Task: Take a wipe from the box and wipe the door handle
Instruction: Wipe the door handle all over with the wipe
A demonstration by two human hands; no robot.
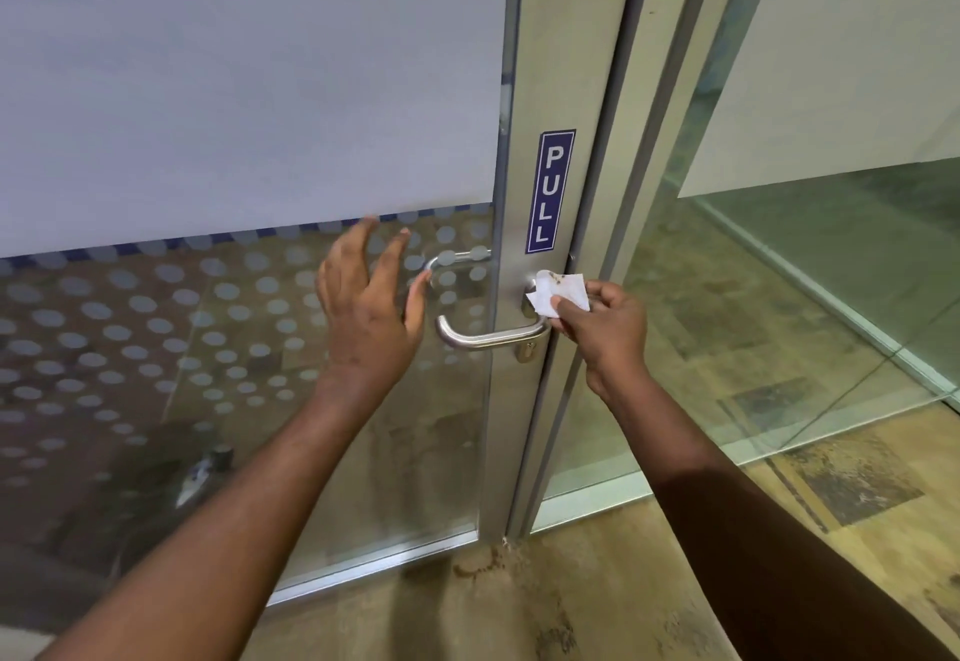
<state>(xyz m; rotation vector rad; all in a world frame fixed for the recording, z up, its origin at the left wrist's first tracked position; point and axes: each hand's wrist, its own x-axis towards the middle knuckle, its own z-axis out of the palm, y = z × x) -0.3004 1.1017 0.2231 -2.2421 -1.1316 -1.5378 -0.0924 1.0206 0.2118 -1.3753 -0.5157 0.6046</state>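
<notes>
Head view: wipe [561, 291] at door handle [491, 337] pivot, lever end clear.

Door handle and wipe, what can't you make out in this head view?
- Base of the door handle: covered by the wipe and right hand.
- Wipe box: outside the frame.
- Left hand: fingertips blurred; contact with the glass unclear.
- Object behind the glass: too dim.
</notes>
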